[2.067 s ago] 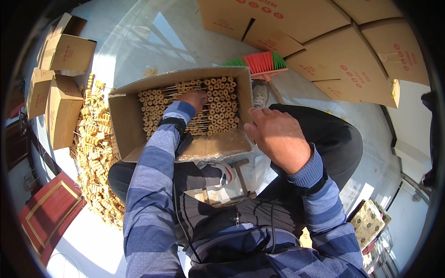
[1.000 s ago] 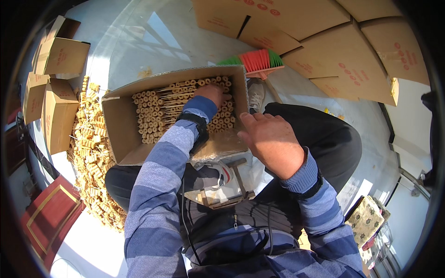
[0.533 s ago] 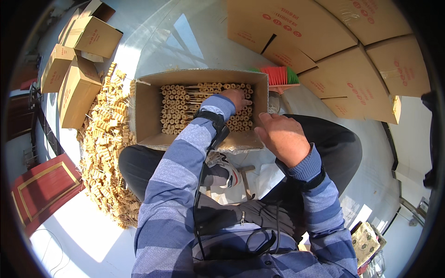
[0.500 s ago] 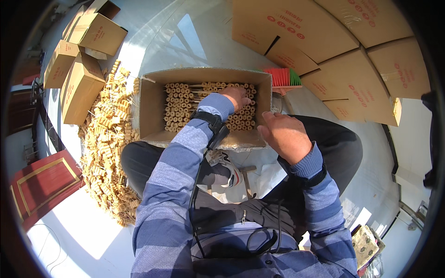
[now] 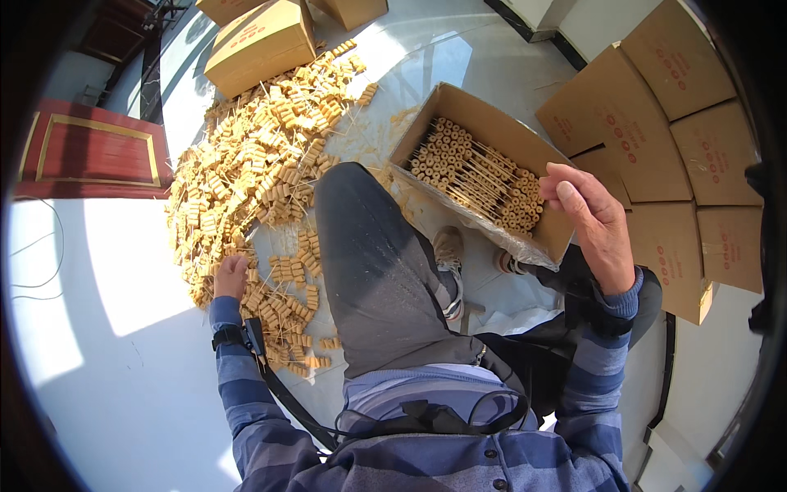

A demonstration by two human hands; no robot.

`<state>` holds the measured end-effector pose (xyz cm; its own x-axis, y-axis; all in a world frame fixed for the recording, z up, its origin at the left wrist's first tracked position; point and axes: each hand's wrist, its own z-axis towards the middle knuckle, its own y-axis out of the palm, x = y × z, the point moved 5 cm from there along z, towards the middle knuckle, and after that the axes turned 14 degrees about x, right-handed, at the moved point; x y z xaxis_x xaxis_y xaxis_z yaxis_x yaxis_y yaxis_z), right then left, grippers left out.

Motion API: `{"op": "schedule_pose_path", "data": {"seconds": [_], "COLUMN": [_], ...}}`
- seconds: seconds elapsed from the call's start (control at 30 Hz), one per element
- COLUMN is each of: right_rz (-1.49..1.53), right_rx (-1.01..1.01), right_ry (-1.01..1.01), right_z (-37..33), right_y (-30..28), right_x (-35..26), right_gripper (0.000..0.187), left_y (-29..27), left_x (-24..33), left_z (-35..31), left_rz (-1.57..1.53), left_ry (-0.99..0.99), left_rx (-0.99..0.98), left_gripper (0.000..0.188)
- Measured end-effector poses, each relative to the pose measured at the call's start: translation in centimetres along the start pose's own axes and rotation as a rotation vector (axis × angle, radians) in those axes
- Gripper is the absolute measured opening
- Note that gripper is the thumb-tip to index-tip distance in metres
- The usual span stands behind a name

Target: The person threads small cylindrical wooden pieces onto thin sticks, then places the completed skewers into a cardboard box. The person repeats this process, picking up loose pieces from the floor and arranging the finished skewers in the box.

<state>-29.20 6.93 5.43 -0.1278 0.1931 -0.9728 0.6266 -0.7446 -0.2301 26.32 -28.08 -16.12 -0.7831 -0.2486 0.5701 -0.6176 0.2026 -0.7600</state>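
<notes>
At the near left edge of a big heap of skewers, ridged tan rolls on thin sticks, is my left hand. Its fingers are bent together against the heap, and what they may hold is hidden. My right hand is raised at the right end of an open cardboard box. The fingers and thumb there are loosely curved and apart, with nothing visible between them. Inside the box, skewers lie in packed rows, with round roll ends facing up at both ends and bare sticks across the middle.
Closed cardboard boxes are stacked on the right. More boxes stand behind the heap. A red panel with gold trim is at the far left. My bent knee comes between heap and box.
My left hand has left the box and moved to the heap on the left. The view has turned left, so the box now appears further right and tilted. My right hand stays beside the box.
</notes>
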Motion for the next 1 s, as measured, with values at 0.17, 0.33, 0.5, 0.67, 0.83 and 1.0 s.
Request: {"op": "schedule_pose_path", "data": {"seconds": [0.17, 0.33, 0.5, 0.67, 0.83, 1.0], "right_rz": [0.217, 0.018, -0.159, -0.205, -0.314, -0.426], "right_rx": [-0.206, -0.351, -0.404, -0.474, -0.552, -0.569], "right_ry": [0.069, 0.076, 0.103, 0.22, 0.223, 0.268], "right_z": [-2.3, -5.1, -6.2, -7.5, -7.7, -7.3], "right_y": [7.5, 12.9, 16.5, 20.1, 22.1, 22.6], "right_x": [-4.1, -3.7, -2.9, -1.5, -0.5, 0.9], "right_gripper": [0.036, 0.032, 0.031, 0.03, 0.027, 0.027], "left_y": [4.7, 9.5, 9.9, 10.6, 12.9, 14.5], "left_x": [-21.0, -28.2, -30.1, -26.9, -24.5, -24.4], "left_z": [-7.1, -10.4, -8.2, -3.5, 0.8, 2.4], "left_rz": [-0.023, -0.175, -0.445, -0.955, -0.665, -0.513], "left_ry": [-0.339, -0.43, -0.671, -1.012, -1.042, -1.067], "left_rx": [-0.115, -0.078, 0.206, 0.067, 0.145, 0.326], "left_gripper": [0.029, 0.025, 0.028, 0.062, 0.081, 0.066]}}
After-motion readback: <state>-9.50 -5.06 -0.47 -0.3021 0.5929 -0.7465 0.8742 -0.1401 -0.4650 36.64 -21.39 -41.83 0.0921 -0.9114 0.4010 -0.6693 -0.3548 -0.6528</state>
